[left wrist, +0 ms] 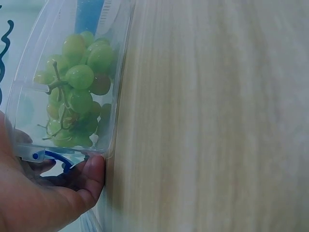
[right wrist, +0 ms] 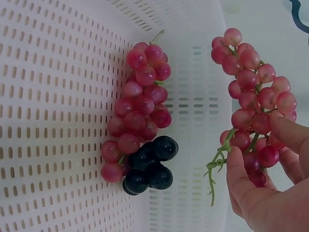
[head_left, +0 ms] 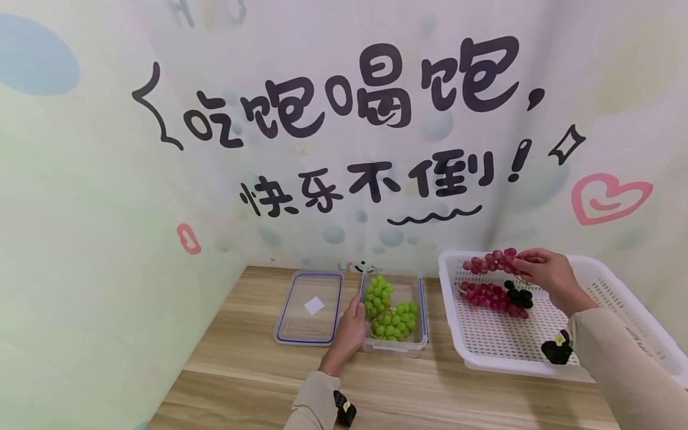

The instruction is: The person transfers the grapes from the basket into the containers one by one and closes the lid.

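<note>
My right hand (head_left: pixel 548 276) holds a bunch of red grapes (right wrist: pixel 251 92) above the back of a white perforated basket (head_left: pixel 489 352). Its stem hangs down between thumb and fingers in the right wrist view. Below it in the basket lie another bunch of red grapes (right wrist: pixel 140 108) and a small cluster of black grapes (right wrist: pixel 154 166). My left hand (head_left: pixel 350 328) grips the left side of a clear plastic container (head_left: pixel 398 345), by its side flap in the left wrist view (left wrist: pixel 53 188). Inside the container are two bunches of green grapes (head_left: pixel 395 321).
Left of the container, a clear lid (head_left: pixel 303 325) with a blue seal and a white label lies flat on the wooden table (head_left: pixel 242 382). A printed cloth wall (head_left: pixel 344 239) stands right behind the table. The basket rim rises to the right of the container.
</note>
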Demonstrator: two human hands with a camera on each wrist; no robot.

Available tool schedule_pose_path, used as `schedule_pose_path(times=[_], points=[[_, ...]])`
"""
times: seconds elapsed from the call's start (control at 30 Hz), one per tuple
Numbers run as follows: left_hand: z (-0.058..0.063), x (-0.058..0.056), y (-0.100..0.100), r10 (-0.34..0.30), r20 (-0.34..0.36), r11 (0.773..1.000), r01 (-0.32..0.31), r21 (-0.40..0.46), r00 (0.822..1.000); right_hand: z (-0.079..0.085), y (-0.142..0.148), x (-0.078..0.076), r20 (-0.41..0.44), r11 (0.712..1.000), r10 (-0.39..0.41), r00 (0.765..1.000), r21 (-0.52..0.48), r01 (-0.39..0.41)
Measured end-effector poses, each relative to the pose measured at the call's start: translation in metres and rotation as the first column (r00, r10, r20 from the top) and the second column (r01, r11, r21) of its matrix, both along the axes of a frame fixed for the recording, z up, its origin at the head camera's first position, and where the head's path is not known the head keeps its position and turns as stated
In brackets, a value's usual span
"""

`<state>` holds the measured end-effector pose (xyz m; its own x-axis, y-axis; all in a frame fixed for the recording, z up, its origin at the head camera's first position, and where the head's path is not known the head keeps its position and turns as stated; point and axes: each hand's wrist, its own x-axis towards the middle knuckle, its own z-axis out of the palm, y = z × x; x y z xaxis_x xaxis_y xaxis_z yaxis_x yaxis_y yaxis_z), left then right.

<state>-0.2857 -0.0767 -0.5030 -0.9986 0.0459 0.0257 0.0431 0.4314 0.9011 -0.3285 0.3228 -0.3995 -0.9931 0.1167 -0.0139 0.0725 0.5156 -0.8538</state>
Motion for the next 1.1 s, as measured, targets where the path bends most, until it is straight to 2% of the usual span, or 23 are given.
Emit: schedule_pose_path(times=[1.1], points=[[0.0,-0.002,0.0,0.003,-0.014,1.0,-0.003,-0.003,1.0,0.008,-0.024,-0.002,0.002,0.998,0.049,0.999,-0.033,-0.049]])
